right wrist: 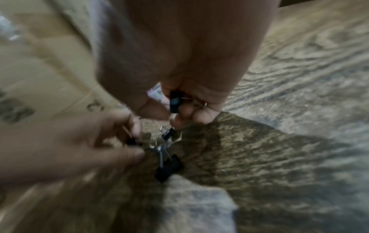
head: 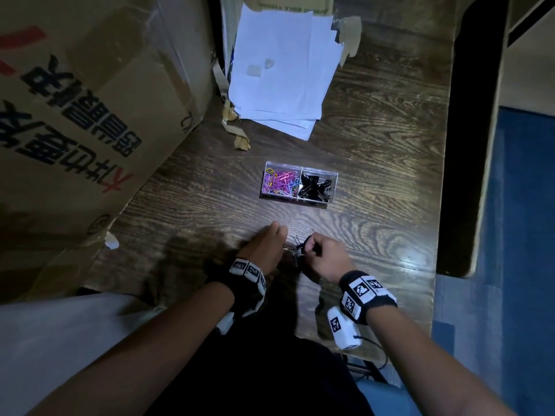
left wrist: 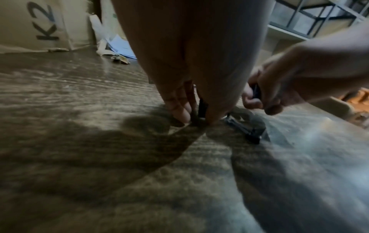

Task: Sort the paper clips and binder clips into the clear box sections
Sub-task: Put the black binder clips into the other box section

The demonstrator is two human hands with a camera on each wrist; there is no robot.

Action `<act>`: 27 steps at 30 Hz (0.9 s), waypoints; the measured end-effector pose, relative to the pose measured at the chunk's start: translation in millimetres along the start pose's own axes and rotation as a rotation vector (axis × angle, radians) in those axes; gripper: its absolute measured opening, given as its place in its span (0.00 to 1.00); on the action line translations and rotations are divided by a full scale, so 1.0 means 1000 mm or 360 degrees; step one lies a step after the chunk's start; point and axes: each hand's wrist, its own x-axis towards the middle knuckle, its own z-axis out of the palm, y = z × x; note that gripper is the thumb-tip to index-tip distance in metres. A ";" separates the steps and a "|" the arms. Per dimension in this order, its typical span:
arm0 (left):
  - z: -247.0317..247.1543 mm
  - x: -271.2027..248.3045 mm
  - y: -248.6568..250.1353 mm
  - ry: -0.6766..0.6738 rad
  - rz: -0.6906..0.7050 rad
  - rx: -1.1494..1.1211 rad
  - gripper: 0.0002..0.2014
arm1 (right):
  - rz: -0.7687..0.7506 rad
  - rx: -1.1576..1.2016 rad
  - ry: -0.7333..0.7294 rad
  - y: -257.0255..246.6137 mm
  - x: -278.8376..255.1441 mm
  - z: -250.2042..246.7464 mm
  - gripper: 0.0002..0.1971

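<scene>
The right hand (head: 322, 255) curls around a black binder clip (right wrist: 175, 100) while the left hand (head: 264, 250) pinches another off the near table (head: 375, 163), seemingly gathering the last strays for the clear box (head: 298, 185) just beyond, its right section holding binder clips (head: 315, 187), its left paper clips (head: 280, 181).

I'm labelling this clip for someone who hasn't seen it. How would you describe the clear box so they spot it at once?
Start at the dark wooden table, below the stack of white paper. The clear box sits mid-table, beyond both hands. It is the only see-through thing there, split into two sections: coloured paper clips in its left section, black binder clips in its right.
</scene>
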 end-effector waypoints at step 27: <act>-0.003 0.024 0.012 -0.0212 0.0003 0.0355 0.16 | 0.0116 -0.0135 0.0008 0.036 -0.010 0.007 0.06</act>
